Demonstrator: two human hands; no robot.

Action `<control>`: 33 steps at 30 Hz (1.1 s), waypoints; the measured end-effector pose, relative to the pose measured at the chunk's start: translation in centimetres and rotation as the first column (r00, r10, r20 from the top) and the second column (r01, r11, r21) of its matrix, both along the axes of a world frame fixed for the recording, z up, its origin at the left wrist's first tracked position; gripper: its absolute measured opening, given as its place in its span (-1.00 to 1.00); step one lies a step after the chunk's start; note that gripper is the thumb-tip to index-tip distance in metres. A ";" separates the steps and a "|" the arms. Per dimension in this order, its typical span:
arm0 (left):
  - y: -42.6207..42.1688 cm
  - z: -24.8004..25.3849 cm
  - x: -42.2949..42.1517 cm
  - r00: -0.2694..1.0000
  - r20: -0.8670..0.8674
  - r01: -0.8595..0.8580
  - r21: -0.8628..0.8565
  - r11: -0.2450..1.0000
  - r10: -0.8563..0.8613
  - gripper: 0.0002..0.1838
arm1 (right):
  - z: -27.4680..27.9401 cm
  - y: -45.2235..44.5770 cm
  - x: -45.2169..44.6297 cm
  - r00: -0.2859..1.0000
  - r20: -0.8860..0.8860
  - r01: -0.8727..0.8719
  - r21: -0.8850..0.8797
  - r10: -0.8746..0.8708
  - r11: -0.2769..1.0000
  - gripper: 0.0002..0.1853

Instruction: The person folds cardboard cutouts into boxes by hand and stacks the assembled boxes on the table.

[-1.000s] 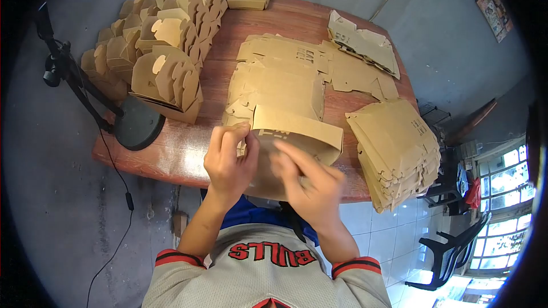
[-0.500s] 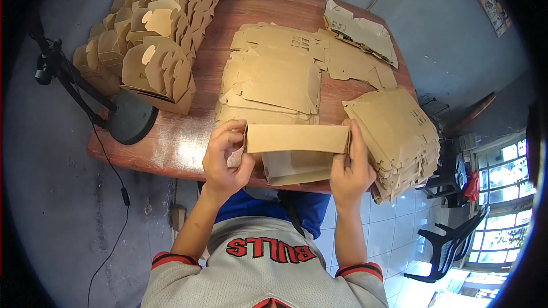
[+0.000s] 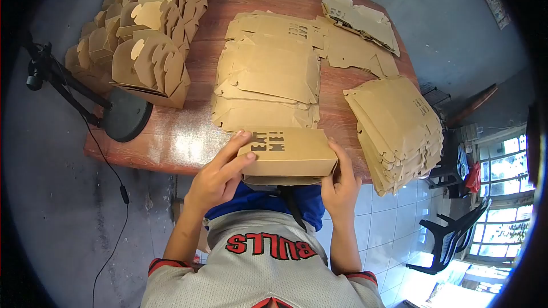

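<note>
A brown cardboard box (image 3: 297,157) printed "EAT ME!" is between my two hands at the table's near edge, its printed face turned up. My left hand (image 3: 218,177) grips its left end, thumb and fingers on the corner. At the right end my right hand (image 3: 341,181) holds the side with its fingers wrapped around the edge. The side facing me shows a dark gap below the top panel. Just beyond the box lies a stack of flat cardboard blanks (image 3: 268,71).
More flat blanks (image 3: 397,120) are piled on the right. Several folded boxes with raised flaps (image 3: 151,68) crowd the left side, near a black stand base (image 3: 127,117). A crumpled pale carton (image 3: 359,20) sits at the back right of the red-brown table (image 3: 171,151). A black chair (image 3: 454,236) stands on the right.
The box has tipped so that its printed face now shows upward, and it has come slightly lower toward me. Both hands have stayed on it, the left shifting its fingers.
</note>
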State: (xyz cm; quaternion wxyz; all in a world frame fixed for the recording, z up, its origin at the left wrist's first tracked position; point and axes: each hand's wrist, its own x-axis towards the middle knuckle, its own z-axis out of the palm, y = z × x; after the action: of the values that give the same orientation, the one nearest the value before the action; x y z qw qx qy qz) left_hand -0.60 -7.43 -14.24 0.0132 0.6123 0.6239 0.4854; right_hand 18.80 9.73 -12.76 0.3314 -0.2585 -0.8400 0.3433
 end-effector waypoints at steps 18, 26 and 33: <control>1.5 -2.0 1.2 0.938 0.129 -0.341 0.160 0.926 0.323 -0.40 | -2.6 -0.8 -0.6 0.957 -0.257 -0.015 -0.508 -0.135 0.861 -0.52; 2.7 -0.9 0.2 0.940 0.021 -0.341 0.081 0.936 0.341 -0.34 | -0.4 0.4 -3.9 0.950 -0.219 0.094 -0.478 -0.222 0.873 -0.69; 3.5 -0.6 -0.1 0.923 -0.068 -0.369 0.133 0.920 0.380 -0.41 | -2.5 2.8 -6.3 0.873 -0.396 0.214 -0.215 -0.285 0.953 -0.86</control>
State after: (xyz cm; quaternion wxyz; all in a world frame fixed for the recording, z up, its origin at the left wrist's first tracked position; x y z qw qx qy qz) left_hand -0.71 -3.91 -14.84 -0.1449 0.5031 0.6997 0.4862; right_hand 12.54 12.50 -15.29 0.5243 -0.3112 -0.6765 0.4132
